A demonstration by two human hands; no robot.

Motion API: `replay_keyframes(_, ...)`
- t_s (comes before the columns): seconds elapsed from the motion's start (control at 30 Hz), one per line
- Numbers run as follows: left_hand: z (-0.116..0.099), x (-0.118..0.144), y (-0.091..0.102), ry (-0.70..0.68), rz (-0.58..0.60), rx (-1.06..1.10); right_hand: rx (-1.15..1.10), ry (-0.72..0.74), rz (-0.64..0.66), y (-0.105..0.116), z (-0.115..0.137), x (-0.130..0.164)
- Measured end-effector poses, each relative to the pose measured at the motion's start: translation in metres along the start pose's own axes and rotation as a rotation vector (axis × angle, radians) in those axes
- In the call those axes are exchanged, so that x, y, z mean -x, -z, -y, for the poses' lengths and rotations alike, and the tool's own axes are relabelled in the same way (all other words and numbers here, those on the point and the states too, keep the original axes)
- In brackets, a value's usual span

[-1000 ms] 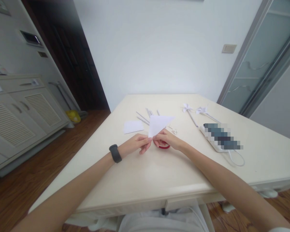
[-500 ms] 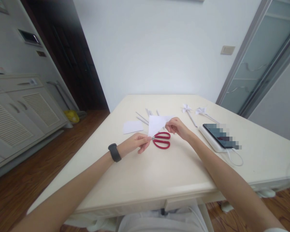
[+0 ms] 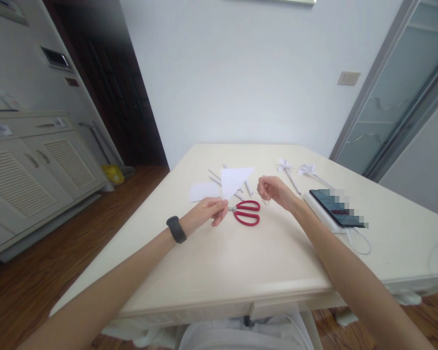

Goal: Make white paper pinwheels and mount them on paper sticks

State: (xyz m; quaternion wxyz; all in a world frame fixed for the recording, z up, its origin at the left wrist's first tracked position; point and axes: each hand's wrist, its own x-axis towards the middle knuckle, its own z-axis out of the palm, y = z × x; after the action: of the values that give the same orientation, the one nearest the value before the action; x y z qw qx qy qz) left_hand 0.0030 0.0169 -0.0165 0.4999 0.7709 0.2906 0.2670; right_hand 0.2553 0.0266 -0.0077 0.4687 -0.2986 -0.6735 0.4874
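My left hand (image 3: 215,210), with a dark band on its wrist, pinches the lower corner of a white paper triangle (image 3: 234,181) held up above the table. Off to the right of the paper, my right hand (image 3: 272,188) is curled closed, apart from it, and nothing shows in its fingers. Red-handled scissors (image 3: 247,213) lie on the table between my hands, their blades partly hidden behind the left fingertips. Thin white paper sticks (image 3: 248,188) lie behind the triangle, which covers some of them. A flat white sheet of paper (image 3: 203,191) rests to the left.
Two white paper pinwheels on sticks, one (image 3: 291,177) nearer and another (image 3: 308,169) further right, lie at the back right of the table (image 3: 219,262). A phone (image 3: 334,206) rests on a white block with a cable (image 3: 361,248). A wall (image 3: 233,87) stands behind.
My right hand has let go of the paper and drawn slightly away to the right. The triangle stays in my left hand, turned a little. The camera view has shifted slightly.
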Motion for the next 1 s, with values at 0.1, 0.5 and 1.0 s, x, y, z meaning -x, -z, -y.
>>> replay_keyframes(0.1,0.001,-0.001,0.000,0.016,-0.010,-0.002,0.039,-0.075,0.139,-0.025,-0.004,0.001)
replay_keyframes(0.5,-0.002,0.001,-0.007,0.092,0.150,0.058,0.165,-0.101,0.183,-0.054,-0.007,0.002)
replay_keyframes(1.0,-0.003,0.000,0.002,0.074,-0.187,0.188,0.326,-0.257,0.520,-0.056,-0.002,0.007)
